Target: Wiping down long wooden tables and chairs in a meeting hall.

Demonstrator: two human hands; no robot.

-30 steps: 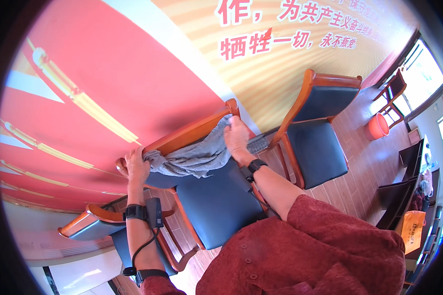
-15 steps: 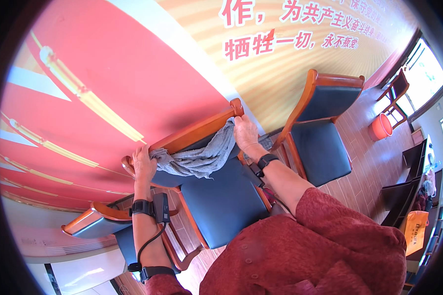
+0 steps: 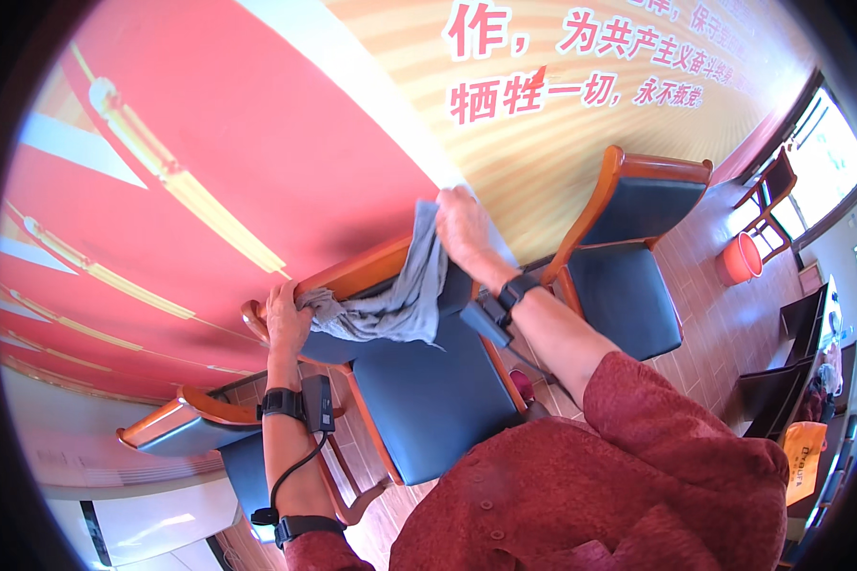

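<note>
A grey cloth [image 3: 381, 312] hangs in loose folds between my two hands, across the front of a chair's backrest. The chair has a wooden top rail [image 3: 367, 268] and a dark, padded seat [image 3: 428, 400]. At the rail's left end, my left hand [image 3: 288, 319] is closed on one end of the cloth, against the wood. My right hand [image 3: 465, 230] grips the other end near the rail's right end, its fingers slightly blurred. That side of the cloth is drawn up higher. Most of the backrest's padding is hidden behind the cloth.
A matching chair [image 3: 624, 295] stands to the right, another [image 3: 195, 428] to the left. Behind them rises a red and yellow printed wall [image 3: 333, 143]. An orange-red bucket [image 3: 739, 259] sits on the floor at the far right. An orange bag [image 3: 803, 463] is by the desks.
My right hand has lifted up off the rail's right end, pulling its end of the cloth higher and stretching it upward. My left hand stays at the left end. The view has shifted slightly.
</note>
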